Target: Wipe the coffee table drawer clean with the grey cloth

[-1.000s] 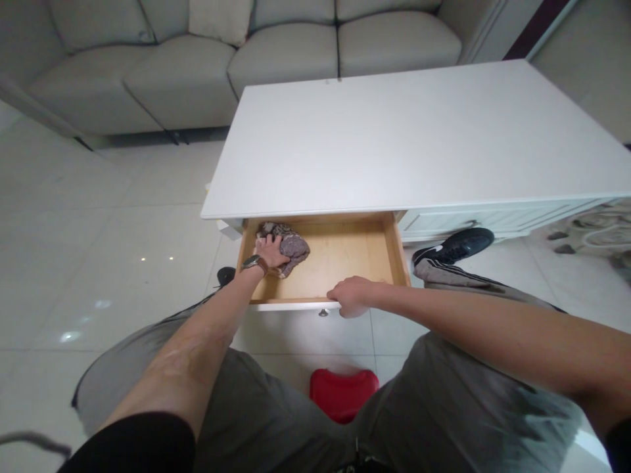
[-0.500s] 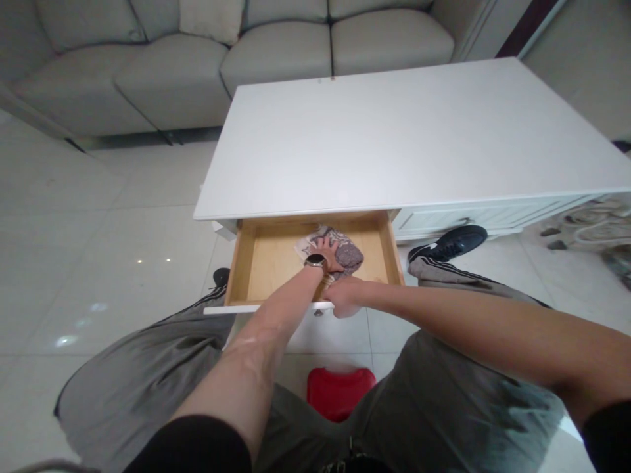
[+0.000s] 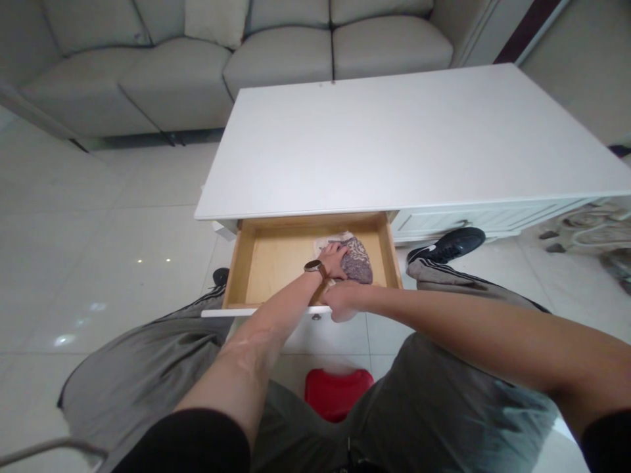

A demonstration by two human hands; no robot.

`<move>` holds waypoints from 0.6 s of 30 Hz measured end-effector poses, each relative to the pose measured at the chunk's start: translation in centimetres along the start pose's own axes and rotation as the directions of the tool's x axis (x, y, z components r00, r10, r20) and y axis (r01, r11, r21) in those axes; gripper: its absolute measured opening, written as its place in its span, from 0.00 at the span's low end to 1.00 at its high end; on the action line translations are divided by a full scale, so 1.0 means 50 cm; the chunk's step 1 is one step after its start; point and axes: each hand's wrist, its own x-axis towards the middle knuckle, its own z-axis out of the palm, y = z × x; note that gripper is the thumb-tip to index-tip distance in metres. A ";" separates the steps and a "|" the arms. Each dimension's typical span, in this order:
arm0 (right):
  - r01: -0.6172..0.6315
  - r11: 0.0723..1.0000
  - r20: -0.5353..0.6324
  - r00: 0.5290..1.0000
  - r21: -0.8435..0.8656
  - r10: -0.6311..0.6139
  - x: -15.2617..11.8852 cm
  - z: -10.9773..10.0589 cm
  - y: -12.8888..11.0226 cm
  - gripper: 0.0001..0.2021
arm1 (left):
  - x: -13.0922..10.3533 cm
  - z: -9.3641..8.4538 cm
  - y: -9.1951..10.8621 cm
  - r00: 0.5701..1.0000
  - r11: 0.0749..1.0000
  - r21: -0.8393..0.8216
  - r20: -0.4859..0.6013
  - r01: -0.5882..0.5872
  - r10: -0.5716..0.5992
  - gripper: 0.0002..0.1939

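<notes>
My left hand (image 3: 334, 260), with a watch (image 3: 314, 265) on its wrist, presses down on a patterned purple-grey and white cloth (image 3: 359, 261) inside a wooden drawer (image 3: 266, 253). Its fingers are spread over the cloth, with the thumb apart. The cloth lies bunched on the drawer floor, its larger part to the right of the hand. At the drawer's white front edge (image 3: 229, 313), my right hand (image 3: 345, 300) is closed over the top, just right of the knob (image 3: 316, 317). The fingertips of the right hand are hidden.
The drawer is pulled out of a white table (image 3: 394, 138) toward me. Below it on the tiled floor sits a red plastic object (image 3: 338, 393). My legs straddle the drawer, with a black shoe (image 3: 448, 246) at right. Behind the table stands a grey sofa (image 3: 280, 62).
My left hand and the cloth have moved slightly to the right in the drawer. My right hand stays on the drawer front.
</notes>
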 end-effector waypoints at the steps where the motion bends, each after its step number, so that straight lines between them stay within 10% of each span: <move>1: -0.020 1.000 0.018 1.000 -0.016 0.020 0.000 -0.001 -0.001 0.23 | -0.008 -0.014 -0.020 0.999 0.999 0.013 0.006 0.045 -0.045 0.47; 8: -0.035 0.997 0.045 0.998 -0.062 0.038 0.002 -0.002 -0.001 0.25 | -0.160 -0.107 -0.237 0.851 0.832 0.229 0.028 0.505 -0.524 0.47; 11: -0.038 0.998 0.042 0.998 -0.054 0.040 0.001 0.000 0.001 0.25 | -0.225 -0.108 -0.304 0.819 0.772 0.357 0.032 0.526 -0.573 0.53; 18: -0.045 0.998 0.017 0.999 -0.053 0.046 0.000 0.004 0.003 0.24 | -0.212 -0.049 -0.295 0.786 0.697 0.421 -0.068 0.581 -0.614 0.48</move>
